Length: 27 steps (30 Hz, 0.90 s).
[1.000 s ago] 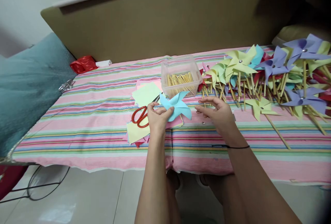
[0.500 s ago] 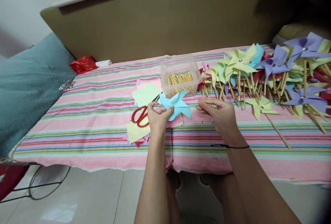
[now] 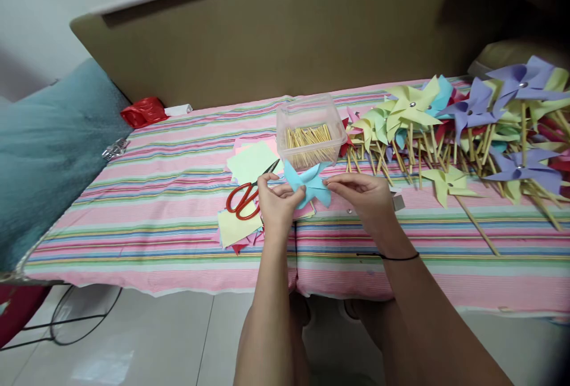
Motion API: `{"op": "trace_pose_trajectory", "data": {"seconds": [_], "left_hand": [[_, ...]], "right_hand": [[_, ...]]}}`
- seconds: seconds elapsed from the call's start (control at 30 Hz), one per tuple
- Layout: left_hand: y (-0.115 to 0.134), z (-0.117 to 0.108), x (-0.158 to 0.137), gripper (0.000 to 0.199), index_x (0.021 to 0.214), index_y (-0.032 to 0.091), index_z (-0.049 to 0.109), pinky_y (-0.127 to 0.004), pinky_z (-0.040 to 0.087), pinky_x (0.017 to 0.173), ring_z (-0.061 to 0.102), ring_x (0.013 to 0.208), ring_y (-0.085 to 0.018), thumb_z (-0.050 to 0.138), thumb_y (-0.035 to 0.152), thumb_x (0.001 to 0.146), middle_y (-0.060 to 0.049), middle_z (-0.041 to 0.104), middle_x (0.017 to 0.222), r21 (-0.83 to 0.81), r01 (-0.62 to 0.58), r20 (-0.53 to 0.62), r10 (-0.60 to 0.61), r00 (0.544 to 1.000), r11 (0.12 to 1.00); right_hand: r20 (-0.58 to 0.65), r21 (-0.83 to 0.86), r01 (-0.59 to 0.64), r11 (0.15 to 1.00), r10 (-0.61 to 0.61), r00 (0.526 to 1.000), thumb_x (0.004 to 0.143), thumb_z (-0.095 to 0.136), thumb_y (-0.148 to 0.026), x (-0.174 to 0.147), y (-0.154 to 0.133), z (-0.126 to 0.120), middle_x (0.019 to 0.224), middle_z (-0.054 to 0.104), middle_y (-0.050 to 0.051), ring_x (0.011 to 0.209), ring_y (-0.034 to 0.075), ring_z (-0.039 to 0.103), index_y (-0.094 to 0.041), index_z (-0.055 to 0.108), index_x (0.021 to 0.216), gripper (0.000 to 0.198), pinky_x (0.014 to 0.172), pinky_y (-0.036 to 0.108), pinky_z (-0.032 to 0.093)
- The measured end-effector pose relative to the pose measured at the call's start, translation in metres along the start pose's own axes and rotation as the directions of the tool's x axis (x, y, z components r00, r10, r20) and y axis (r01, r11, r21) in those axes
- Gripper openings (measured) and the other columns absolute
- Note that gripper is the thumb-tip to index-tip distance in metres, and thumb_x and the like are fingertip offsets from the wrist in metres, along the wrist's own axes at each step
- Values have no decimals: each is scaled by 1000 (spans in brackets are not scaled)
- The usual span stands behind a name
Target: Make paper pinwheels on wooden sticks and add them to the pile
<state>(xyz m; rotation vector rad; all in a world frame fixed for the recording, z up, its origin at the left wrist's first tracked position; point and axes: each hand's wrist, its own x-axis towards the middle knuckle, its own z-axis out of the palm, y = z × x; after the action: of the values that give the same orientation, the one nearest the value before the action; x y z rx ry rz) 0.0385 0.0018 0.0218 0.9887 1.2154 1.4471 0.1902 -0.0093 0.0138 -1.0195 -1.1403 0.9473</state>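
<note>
A light-blue paper pinwheel, without a stick, is pinched between the thumb and fingers of my left hand. My right hand has thumb and forefinger pressed together at the pinwheel's right side; whatever sits between the tips is too small to make out. Beside my left hand lie red-handled scissors, partly over a pale green paper sheet and a pale yellow paper piece. Behind the pinwheel stands a clear plastic box holding many short wooden sticks.
Many finished pinwheels on sticks are heaped at the right. A single yellow pinwheel lies before them. A small grey piece shows by my right wrist. Far left are a red plastic bag and a teal cushion. Striped cloth covers the surface.
My right hand has moved left, its pinched fingertips now at the blue pinwheel's edge. The pinwheel has shifted slightly right and turned a little in my left hand. The grey piece has come into sight.
</note>
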Motion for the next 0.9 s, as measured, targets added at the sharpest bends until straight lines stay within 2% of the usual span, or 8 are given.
{"op": "trace_pose_trajectory", "data": {"seconds": [0.1,0.2,0.47,0.63,0.9], "left_hand": [[1,4,-3,52,89,24,31,-17,40,49,54,42,-7,72,14,58,9,63,53,6,-30,37,30,999,1000],[3,6,-5,51,88,24,31,-16,40,49,52,40,-6,71,14,59,10,61,52,-16,-31,62,32,998,999],[10,9,-7,53,87,25,32,-15,39,49,52,40,-6,73,16,55,13,57,49,-92,7,87,1,996,996],[12,9,-8,55,87,25,31,-16,41,50,54,42,-7,74,17,54,11,59,51,-118,14,106,-2,994,993],[10,8,-8,52,88,25,31,-19,45,54,57,46,-9,72,18,57,10,61,54,-106,-2,134,16,991,994]], "right_hand": [[22,-92,-26,995,28,999,68,76,-26,-4,-3,7,69,71,1,64,17,63,-23,73,70,5,61,32,53],[-5,-158,-30,987,30,1000,68,75,-28,-6,-2,11,66,70,1,60,16,60,-22,72,70,7,55,30,48],[18,-143,13,990,-10,1000,72,71,-25,-3,1,11,73,71,1,74,19,63,-23,71,72,2,67,32,49],[21,-186,106,977,-104,994,68,75,-25,-2,2,11,78,64,1,82,19,60,-25,73,69,2,76,34,49],[27,-219,103,970,-99,995,71,74,-26,-2,3,10,80,57,3,85,19,56,-25,73,70,1,68,31,46]]}}
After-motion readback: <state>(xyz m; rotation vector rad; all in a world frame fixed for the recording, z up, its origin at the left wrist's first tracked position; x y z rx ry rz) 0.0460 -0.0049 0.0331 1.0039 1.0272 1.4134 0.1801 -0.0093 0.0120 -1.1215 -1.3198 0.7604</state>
